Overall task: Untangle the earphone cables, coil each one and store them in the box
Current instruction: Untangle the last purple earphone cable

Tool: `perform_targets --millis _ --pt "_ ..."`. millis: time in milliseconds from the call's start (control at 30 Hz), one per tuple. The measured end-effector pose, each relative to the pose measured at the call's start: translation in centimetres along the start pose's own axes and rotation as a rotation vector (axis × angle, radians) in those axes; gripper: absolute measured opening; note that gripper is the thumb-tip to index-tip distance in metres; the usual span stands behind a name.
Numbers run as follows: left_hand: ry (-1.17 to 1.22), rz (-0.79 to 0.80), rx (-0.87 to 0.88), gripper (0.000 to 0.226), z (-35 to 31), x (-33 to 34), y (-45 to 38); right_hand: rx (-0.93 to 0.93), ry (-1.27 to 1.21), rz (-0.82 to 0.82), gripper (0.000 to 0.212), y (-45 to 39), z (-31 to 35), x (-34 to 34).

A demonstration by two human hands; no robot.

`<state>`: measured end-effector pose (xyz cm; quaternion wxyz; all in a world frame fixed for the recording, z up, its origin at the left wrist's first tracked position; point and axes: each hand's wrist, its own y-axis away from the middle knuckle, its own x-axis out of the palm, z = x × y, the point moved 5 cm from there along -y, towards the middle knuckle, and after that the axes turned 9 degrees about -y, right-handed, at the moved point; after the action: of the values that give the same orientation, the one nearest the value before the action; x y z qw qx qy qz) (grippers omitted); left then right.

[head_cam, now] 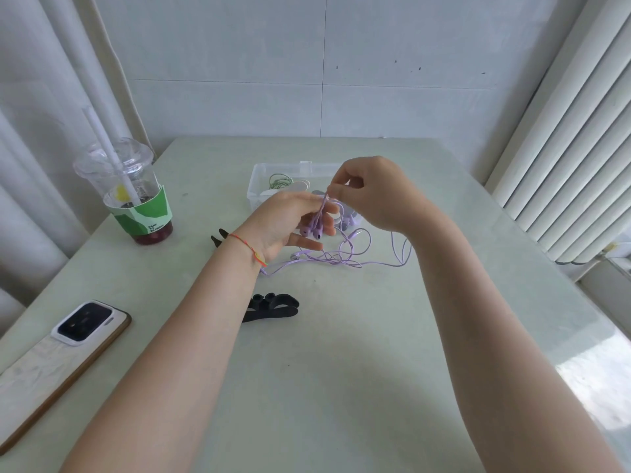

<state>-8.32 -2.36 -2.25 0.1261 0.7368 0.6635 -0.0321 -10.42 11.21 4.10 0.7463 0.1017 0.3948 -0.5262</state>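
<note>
A purple earphone cable [351, 254] lies in loose loops on the pale green table, with its two purple earbuds [312, 231] hanging in front of my left hand [286, 223]. That hand is held up with fingers straight and spread, the cable running across them. My right hand [372, 192] pinches the cable strands just above the earbuds, between thumb and forefinger. Behind both hands stands a clear plastic box [263, 180] holding a coiled green cable [280, 181] and some white earphones. A white earbud [295, 257] rests on the table below my left hand.
A plastic cup [131, 196] with a straw and green sleeve stands at the left. A phone [58, 360] lies face down near the left edge. Black straps [273, 307] lie in the middle; another black piece [218, 237] sits behind my left wrist.
</note>
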Motion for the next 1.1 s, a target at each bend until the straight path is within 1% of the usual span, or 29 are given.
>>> perform_targets --millis 67,133,233,300,367,467,533,600,733,867,933,1100 --pt "0.024 0.059 -0.015 0.032 -0.1 0.3 0.1 -0.006 0.006 -0.044 0.012 -0.2 -0.3 -0.4" --pt "0.048 0.121 0.011 0.034 -0.5 0.5 0.4 0.002 -0.006 -0.072 0.012 -0.3 -0.7 -0.8" --pt "0.140 0.188 0.081 0.024 -1.2 0.8 1.0 0.012 -0.075 -0.111 0.011 -0.5 -1.3 -1.1" --pt "0.300 0.215 0.084 0.021 -1.5 0.9 1.2 0.015 -0.124 -0.112 0.011 -0.6 -1.5 -0.9" --pt "0.498 0.202 0.073 0.020 -1.7 0.8 1.3 0.017 -0.130 -0.083 0.015 -0.6 -1.6 -0.4" --pt "0.768 0.134 0.100 0.019 -2.0 0.2 1.2 0.019 -0.085 0.033 0.018 -0.4 -1.3 0.8" --pt "0.854 0.065 0.132 0.020 -2.0 -0.5 1.0 0.039 -0.053 0.137 0.017 -0.2 -1.2 1.8" --pt "0.837 -0.008 0.150 0.021 -1.7 -1.0 0.6 0.043 -0.020 0.219 0.024 0.0 -1.0 2.5" --pt "0.755 -0.104 0.149 0.021 -0.9 -1.4 0.1 0.036 0.002 0.269 0.035 0.3 -0.4 2.7" --pt "0.683 -0.142 0.115 0.028 -0.6 -1.2 -0.1 0.032 0.055 0.280 0.023 0.4 -0.3 2.7" --pt "0.638 -0.143 0.095 0.032 -0.6 -1.2 0.0 0.023 0.078 0.265 0.021 0.4 -0.3 2.6" --pt "0.342 -0.166 0.068 0.029 -0.3 -0.9 -0.2 0.019 0.043 0.195 0.018 0.2 -0.2 1.9"
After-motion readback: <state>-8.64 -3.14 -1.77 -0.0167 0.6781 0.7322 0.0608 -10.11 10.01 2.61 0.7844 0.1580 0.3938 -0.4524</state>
